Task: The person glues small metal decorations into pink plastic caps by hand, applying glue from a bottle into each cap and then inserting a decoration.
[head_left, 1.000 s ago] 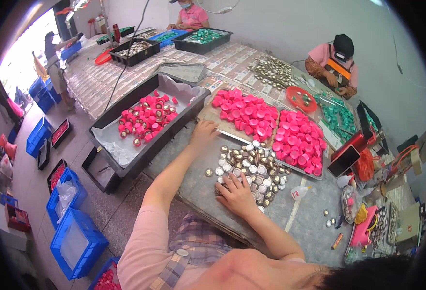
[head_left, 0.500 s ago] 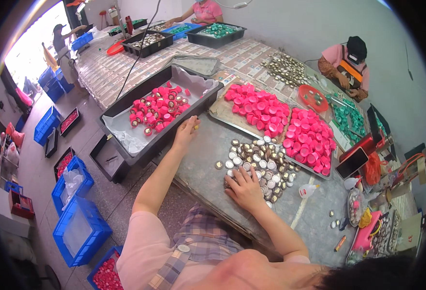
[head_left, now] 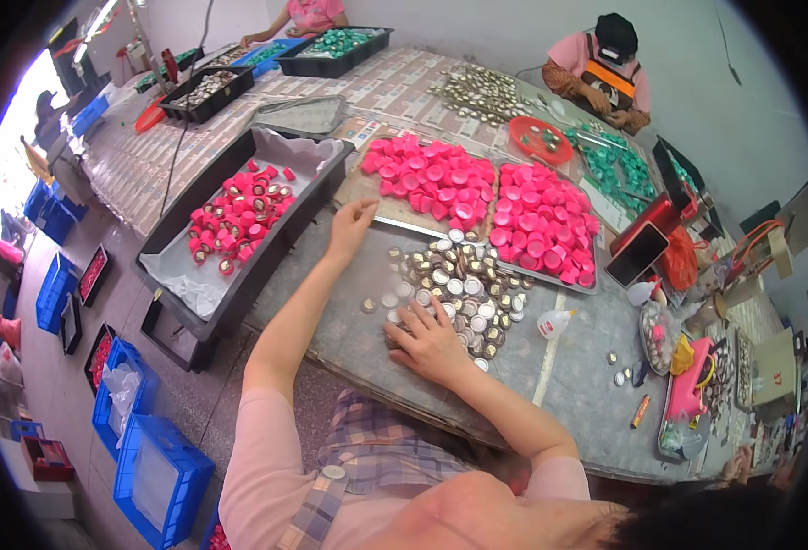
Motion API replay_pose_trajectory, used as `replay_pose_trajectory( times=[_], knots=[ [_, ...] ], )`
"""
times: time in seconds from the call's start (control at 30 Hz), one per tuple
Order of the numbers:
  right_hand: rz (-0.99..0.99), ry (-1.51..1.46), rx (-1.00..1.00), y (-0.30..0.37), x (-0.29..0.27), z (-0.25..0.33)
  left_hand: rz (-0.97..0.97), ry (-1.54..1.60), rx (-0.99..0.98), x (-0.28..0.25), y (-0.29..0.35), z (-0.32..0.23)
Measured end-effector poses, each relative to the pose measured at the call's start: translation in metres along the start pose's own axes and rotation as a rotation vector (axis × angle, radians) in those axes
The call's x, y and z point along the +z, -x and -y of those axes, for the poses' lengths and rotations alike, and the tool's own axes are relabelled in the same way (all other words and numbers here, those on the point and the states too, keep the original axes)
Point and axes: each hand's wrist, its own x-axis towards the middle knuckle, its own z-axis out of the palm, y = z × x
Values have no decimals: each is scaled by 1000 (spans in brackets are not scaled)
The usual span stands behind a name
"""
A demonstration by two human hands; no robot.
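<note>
Many small round discs (head_left: 471,287), silver, white and gold, heaped loose on the grey table (head_left: 597,390), with right hand (head_left: 427,343) laid palm-down over the near left side of the heap, spread and slightly bent. Left hand (head_left: 356,225) near the left end of a metal tray (head_left: 411,227) piled with pink caps (head_left: 546,220), fingertips drawn together, but cannot tell whether pinching anything. Farther left, a black bin (head_left: 280,240) lined with white paper (head_left: 296,154), holding more pink caps; right of the heap, a white bottle (head_left: 552,324).
</note>
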Motion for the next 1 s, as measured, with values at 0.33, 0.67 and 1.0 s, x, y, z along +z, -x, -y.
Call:
replay_pose_trajectory(
  times=[0.33,0.67,1.0],
  knots=[
    [-409,-200,382,-112,-35,-100,-361,-533,477,8,-70,16],
    [19,117,456,-284,59,-208,-503,-305,481,15,-59,12],
    [209,5,251,-263,93,-230,-488,-294,407,20,-65,-1]
  ],
)
